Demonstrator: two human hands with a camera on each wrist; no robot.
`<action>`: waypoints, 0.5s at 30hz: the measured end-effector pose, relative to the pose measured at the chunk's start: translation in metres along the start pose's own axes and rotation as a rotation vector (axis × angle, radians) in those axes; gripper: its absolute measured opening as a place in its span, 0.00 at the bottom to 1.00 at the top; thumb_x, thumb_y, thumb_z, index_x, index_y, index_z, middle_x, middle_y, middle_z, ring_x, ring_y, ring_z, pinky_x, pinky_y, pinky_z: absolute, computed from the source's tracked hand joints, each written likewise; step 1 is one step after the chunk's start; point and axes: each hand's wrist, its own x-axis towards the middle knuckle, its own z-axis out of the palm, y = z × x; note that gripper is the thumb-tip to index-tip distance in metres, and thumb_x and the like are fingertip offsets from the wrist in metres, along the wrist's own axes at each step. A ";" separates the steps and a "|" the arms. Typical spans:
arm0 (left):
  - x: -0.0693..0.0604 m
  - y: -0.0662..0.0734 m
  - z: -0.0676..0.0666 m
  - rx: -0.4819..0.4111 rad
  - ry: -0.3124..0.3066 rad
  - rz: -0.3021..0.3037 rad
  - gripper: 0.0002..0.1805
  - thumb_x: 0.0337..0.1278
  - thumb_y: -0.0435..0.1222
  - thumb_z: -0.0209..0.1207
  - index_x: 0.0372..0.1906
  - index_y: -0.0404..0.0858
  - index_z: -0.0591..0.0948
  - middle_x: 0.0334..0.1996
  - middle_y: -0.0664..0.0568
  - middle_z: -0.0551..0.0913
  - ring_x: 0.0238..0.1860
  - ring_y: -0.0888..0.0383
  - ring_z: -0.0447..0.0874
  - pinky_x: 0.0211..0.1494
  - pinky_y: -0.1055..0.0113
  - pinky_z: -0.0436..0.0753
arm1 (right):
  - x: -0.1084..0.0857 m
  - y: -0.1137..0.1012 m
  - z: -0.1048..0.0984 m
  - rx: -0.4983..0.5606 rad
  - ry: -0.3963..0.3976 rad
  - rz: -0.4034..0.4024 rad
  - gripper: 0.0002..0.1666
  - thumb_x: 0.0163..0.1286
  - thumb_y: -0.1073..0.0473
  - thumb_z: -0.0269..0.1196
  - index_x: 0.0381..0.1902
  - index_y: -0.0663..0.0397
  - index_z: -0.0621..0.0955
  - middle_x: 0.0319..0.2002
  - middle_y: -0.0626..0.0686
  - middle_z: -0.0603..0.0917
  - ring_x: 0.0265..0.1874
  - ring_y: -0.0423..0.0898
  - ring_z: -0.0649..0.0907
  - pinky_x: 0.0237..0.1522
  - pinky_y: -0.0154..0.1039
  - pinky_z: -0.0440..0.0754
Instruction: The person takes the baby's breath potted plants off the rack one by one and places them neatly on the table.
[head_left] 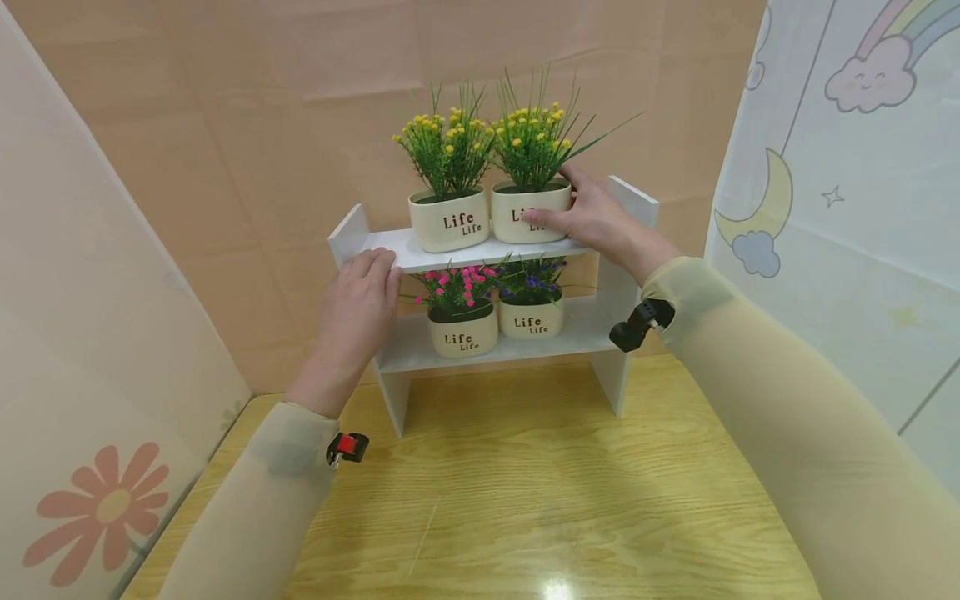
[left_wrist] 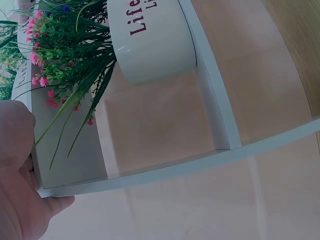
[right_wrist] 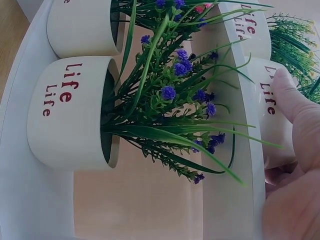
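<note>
On the top board of a white two-tier shelf stand two cream "Life" pots with yellow flowers, side by side. My right hand grips the right one, thumb on its front and fingers behind; the right wrist view shows this hand on the pot. My left hand rests on the shelf's upper left corner; in the left wrist view this hand wraps the board's end. The left yellow-flowered pot stands untouched.
The lower board carries a pot with pink flowers and one with purple flowers. The shelf stands on a wooden table against a tan backdrop, with patterned cloth panels at left and right.
</note>
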 end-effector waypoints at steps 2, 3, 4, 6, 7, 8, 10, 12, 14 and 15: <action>0.000 0.000 0.000 -0.002 0.000 -0.001 0.22 0.90 0.39 0.52 0.70 0.28 0.80 0.69 0.35 0.82 0.70 0.35 0.78 0.78 0.43 0.74 | 0.000 0.000 0.000 0.003 0.001 0.006 0.71 0.72 0.36 0.76 0.93 0.47 0.44 0.82 0.63 0.70 0.78 0.56 0.73 0.80 0.53 0.68; 0.000 0.000 0.000 -0.002 0.000 -0.001 0.22 0.89 0.39 0.52 0.70 0.28 0.80 0.69 0.35 0.82 0.70 0.35 0.78 0.78 0.43 0.74 | 0.000 0.000 0.000 0.003 0.002 0.009 0.71 0.72 0.36 0.76 0.93 0.47 0.43 0.82 0.63 0.69 0.78 0.56 0.73 0.80 0.53 0.68; 0.000 0.000 0.000 -0.001 0.000 -0.002 0.22 0.89 0.39 0.52 0.70 0.28 0.80 0.69 0.35 0.82 0.70 0.35 0.78 0.78 0.43 0.74 | 0.001 0.000 0.000 0.001 0.002 0.014 0.72 0.72 0.36 0.76 0.93 0.47 0.43 0.82 0.63 0.69 0.78 0.56 0.73 0.80 0.53 0.68; 0.000 0.000 0.000 0.001 -0.001 -0.002 0.22 0.89 0.39 0.52 0.70 0.27 0.80 0.69 0.35 0.82 0.70 0.35 0.78 0.78 0.43 0.74 | 0.001 0.000 0.000 0.000 0.003 0.017 0.71 0.71 0.35 0.76 0.93 0.47 0.44 0.81 0.63 0.70 0.77 0.56 0.74 0.79 0.53 0.69; 0.000 0.000 0.000 0.002 -0.004 -0.001 0.22 0.89 0.39 0.52 0.70 0.27 0.79 0.69 0.35 0.82 0.71 0.35 0.77 0.79 0.43 0.73 | 0.001 0.000 0.000 0.003 0.003 0.015 0.70 0.71 0.35 0.76 0.92 0.47 0.46 0.81 0.63 0.71 0.76 0.56 0.75 0.78 0.53 0.69; 0.000 0.000 0.000 0.004 -0.004 -0.002 0.22 0.89 0.39 0.52 0.70 0.27 0.79 0.69 0.35 0.82 0.71 0.35 0.77 0.79 0.43 0.73 | 0.001 0.000 0.000 0.004 0.004 0.013 0.69 0.71 0.35 0.76 0.92 0.47 0.47 0.80 0.63 0.72 0.75 0.56 0.75 0.77 0.54 0.70; 0.000 0.000 0.000 0.008 -0.007 -0.002 0.22 0.89 0.39 0.52 0.70 0.27 0.79 0.69 0.35 0.81 0.71 0.35 0.77 0.79 0.43 0.73 | 0.001 0.000 0.001 0.009 0.007 0.010 0.67 0.70 0.35 0.77 0.91 0.46 0.52 0.78 0.62 0.75 0.72 0.55 0.77 0.75 0.53 0.72; 0.000 0.000 0.000 0.010 -0.007 -0.002 0.22 0.89 0.39 0.52 0.70 0.27 0.79 0.69 0.35 0.81 0.71 0.35 0.77 0.79 0.43 0.73 | 0.000 0.001 0.001 0.021 0.011 0.006 0.64 0.70 0.35 0.78 0.90 0.46 0.55 0.75 0.60 0.77 0.70 0.54 0.79 0.73 0.53 0.74; 0.000 0.000 0.000 0.010 -0.009 -0.002 0.22 0.89 0.39 0.52 0.70 0.27 0.79 0.69 0.36 0.81 0.71 0.35 0.77 0.79 0.43 0.73 | 0.000 0.001 0.002 0.027 0.018 0.008 0.63 0.69 0.36 0.78 0.89 0.46 0.57 0.74 0.59 0.79 0.68 0.53 0.80 0.72 0.52 0.75; 0.000 0.000 0.000 0.009 -0.009 -0.002 0.22 0.90 0.39 0.52 0.71 0.27 0.79 0.69 0.36 0.81 0.71 0.35 0.77 0.79 0.43 0.73 | 0.000 0.001 0.002 0.029 0.023 0.009 0.63 0.69 0.36 0.79 0.89 0.46 0.58 0.74 0.59 0.79 0.68 0.52 0.81 0.72 0.51 0.75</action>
